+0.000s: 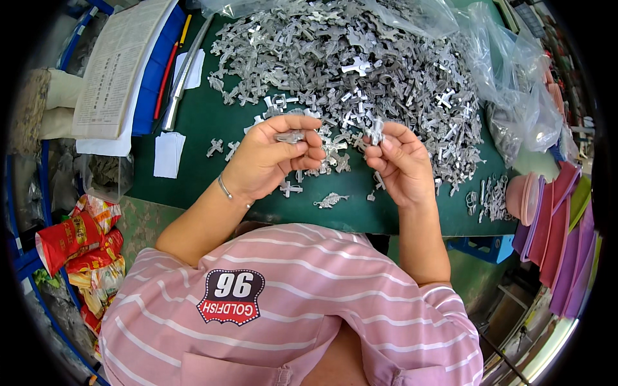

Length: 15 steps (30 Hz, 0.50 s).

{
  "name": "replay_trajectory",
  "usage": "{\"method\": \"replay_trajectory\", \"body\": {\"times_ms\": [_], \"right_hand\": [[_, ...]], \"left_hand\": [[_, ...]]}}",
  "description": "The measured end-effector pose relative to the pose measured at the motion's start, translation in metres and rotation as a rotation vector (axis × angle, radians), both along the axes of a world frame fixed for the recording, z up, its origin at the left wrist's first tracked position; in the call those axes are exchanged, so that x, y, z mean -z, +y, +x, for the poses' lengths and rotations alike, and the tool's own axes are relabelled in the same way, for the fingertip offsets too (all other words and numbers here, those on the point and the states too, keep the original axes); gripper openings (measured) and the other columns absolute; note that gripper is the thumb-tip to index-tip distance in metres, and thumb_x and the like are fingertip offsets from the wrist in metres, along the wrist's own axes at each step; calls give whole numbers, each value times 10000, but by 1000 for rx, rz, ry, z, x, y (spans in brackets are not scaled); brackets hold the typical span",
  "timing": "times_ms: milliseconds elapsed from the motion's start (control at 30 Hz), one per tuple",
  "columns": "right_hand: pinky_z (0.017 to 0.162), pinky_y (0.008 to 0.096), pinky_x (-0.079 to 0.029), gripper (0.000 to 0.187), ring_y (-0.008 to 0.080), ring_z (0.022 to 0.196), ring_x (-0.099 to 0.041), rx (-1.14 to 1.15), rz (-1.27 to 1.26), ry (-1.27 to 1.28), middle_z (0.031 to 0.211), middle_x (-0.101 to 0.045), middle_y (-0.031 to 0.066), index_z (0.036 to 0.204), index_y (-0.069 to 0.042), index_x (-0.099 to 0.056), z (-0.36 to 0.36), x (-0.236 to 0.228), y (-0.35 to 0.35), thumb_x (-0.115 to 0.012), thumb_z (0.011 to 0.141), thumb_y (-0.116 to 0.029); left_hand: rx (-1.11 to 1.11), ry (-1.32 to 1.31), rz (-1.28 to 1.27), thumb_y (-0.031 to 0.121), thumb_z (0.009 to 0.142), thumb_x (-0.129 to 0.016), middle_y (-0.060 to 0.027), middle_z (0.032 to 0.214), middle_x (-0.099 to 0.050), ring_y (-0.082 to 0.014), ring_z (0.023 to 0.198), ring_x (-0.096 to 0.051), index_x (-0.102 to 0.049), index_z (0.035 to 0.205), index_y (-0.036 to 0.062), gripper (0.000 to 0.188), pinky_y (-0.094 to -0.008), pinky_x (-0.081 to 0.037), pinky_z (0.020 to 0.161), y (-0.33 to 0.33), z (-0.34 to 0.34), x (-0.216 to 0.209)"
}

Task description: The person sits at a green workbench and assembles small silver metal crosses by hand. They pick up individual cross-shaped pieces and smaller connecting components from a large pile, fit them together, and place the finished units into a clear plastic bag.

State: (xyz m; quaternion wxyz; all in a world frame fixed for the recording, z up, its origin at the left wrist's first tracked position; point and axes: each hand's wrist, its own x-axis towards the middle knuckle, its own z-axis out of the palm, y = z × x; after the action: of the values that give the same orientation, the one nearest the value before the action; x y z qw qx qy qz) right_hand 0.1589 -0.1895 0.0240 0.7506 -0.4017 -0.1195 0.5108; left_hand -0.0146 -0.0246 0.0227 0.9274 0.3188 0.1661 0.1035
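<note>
Now I am holding a metal piece in my left hand, its fingers curling closely around it above the green desk. My right hand is pinching a second piece between thumb and fingertips, on the near side of the big grey pile. A fishbone charm is lying on the desk between my forearms. Off to my left, a card is lying just beside a tapered rod, while a clear bag is sitting at the pile's right edge.
</note>
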Motion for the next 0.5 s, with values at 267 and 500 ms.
{"method": "replay_trajectory", "body": {"times_ms": [267,500], "right_hand": [[629,271,-509,162,168,723,-614,31,-439,-770,903,-621,103,985,13,-581,3,1,1,-578,827,-23],[634,360,-483,145,314,671,-579,130,-452,-1747,786,-570,128,870,-22,-605,-4,4,35,-656,739,-55]], "left_hand": [[-18,67,47,18,844,-515,-93,870,-596,-145,737,-597,-556,1028,-23,193,-248,-509,594,-3,4,-2],[-81,110,54,104,865,-526,-87,765,-597,-127,576,-546,-591,893,-2,128,-231,-445,472,0,5,3]]}}
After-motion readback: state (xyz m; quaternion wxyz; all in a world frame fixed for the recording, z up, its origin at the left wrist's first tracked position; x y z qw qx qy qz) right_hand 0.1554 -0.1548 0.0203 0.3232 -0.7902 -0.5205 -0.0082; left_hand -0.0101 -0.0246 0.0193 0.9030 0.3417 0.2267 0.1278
